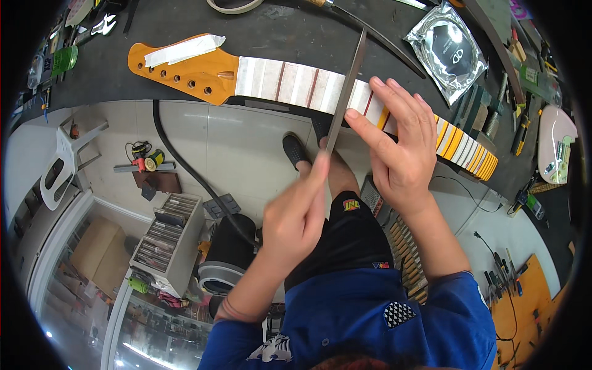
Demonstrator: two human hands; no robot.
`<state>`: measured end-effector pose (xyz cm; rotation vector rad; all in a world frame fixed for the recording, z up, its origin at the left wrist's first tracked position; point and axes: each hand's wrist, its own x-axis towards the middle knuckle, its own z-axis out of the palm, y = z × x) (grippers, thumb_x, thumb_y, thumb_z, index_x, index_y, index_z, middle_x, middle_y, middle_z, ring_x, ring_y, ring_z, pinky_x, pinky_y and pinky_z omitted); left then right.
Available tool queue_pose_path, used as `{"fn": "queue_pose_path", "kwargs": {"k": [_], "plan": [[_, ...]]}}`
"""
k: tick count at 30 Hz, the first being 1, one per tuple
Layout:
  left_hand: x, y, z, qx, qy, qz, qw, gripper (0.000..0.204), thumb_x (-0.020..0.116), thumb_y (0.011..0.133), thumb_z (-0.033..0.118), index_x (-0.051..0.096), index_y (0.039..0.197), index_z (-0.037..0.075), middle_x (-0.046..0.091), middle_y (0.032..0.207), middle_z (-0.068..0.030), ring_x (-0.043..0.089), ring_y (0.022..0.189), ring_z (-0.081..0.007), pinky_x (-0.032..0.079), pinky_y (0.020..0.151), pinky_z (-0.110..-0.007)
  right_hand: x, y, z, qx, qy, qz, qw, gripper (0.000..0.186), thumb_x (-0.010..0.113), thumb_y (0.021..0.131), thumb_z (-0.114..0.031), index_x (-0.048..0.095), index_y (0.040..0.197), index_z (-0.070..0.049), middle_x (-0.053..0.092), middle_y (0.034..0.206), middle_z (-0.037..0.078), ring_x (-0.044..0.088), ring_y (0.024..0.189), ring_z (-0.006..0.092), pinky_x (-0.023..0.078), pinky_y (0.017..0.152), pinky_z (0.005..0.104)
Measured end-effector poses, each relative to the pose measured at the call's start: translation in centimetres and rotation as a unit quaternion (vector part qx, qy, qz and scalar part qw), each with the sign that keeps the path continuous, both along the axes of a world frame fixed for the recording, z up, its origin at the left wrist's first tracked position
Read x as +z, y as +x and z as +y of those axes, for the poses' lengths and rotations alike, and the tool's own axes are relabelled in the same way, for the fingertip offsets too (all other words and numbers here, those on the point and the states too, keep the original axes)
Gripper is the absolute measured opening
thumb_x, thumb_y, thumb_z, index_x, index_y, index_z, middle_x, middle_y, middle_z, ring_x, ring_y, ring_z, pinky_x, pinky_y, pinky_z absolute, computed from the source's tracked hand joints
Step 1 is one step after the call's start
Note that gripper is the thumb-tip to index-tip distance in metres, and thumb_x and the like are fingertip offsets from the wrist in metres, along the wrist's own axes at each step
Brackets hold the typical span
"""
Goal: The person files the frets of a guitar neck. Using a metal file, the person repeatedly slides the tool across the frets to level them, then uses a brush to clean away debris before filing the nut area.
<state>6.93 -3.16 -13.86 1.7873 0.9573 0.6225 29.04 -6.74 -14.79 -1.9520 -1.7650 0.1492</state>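
A guitar neck lies along the near edge of the dark workbench, its orange-brown headstock (179,74) at the left. White and yellow tape strips cover the fretboard (302,84) between the frets. My left hand (295,213) is closed round the near end of a long, narrow metal file (346,92), which lies slantwise across the fretboard. My right hand (401,132) rests on the taped neck just right of the file, fingers stretched out and apart. Its thumb side is close to the file's edge. A strip of white tape (185,50) sticks to the headstock.
Behind the neck lies another long tool with a wooden handle (319,3). A clear packet with a coiled string (447,49) is at the back right, near a metal vise (475,111). A black hose (185,163) hangs below the bench. A pink-and-white object (555,145) sits far right.
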Motion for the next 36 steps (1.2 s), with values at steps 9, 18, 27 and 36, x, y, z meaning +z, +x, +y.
{"fn": "queue_pose_path", "kwargs": {"k": [9,18,27,36], "plan": [[0.3,2.3,1.8,0.001,0.030,0.003,1.000,0.062,0.070,0.098,-0.015,0.065,0.157,0.001,0.068,0.083,-0.0157,0.063,0.059,-0.0286,0.055,0.060,-0.037,-0.1,0.0,0.1,-0.002,0.005,0.000,1.000,0.057,0.073,0.084,0.002,0.084,0.134,-0.024,0.070,0.154,0.016,0.066,0.142,0.0408,0.047,0.118,0.0600],[-0.1,-4.9,-4.6,-0.019,0.006,0.062,0.998,0.062,0.073,0.096,-0.016,0.067,0.155,0.000,0.069,0.081,-0.0162,0.064,0.060,-0.0294,0.053,0.058,-0.037,-0.3,0.0,-0.2,0.001,0.006,-0.005,1.000,0.060,0.071,0.082,0.004,0.084,0.135,-0.024,0.069,0.154,0.017,0.065,0.142,0.0407,0.046,0.118,0.0601],[-0.4,2.1,1.8,-0.001,0.020,0.012,1.000,0.063,0.072,0.096,-0.016,0.066,0.156,0.000,0.072,0.085,-0.0185,0.065,0.061,-0.0272,0.055,0.061,-0.035,0.0,-0.2,0.2,-0.009,0.015,0.002,1.000,0.046,0.079,0.085,-0.012,0.085,0.128,-0.028,0.071,0.151,0.012,0.067,0.140,0.0358,0.046,0.119,0.0551],[-0.7,-1.1,-0.7,0.009,-0.057,-0.019,0.998,0.054,0.068,0.101,-0.014,0.068,0.154,-0.001,0.081,0.105,-0.0216,0.070,0.068,-0.0203,0.059,0.070,-0.030,0.2,-0.3,0.2,-0.003,0.005,0.009,1.000,0.048,0.079,0.082,-0.010,0.086,0.127,-0.027,0.070,0.153,0.014,0.066,0.141,0.0377,0.045,0.120,0.0563]]}}
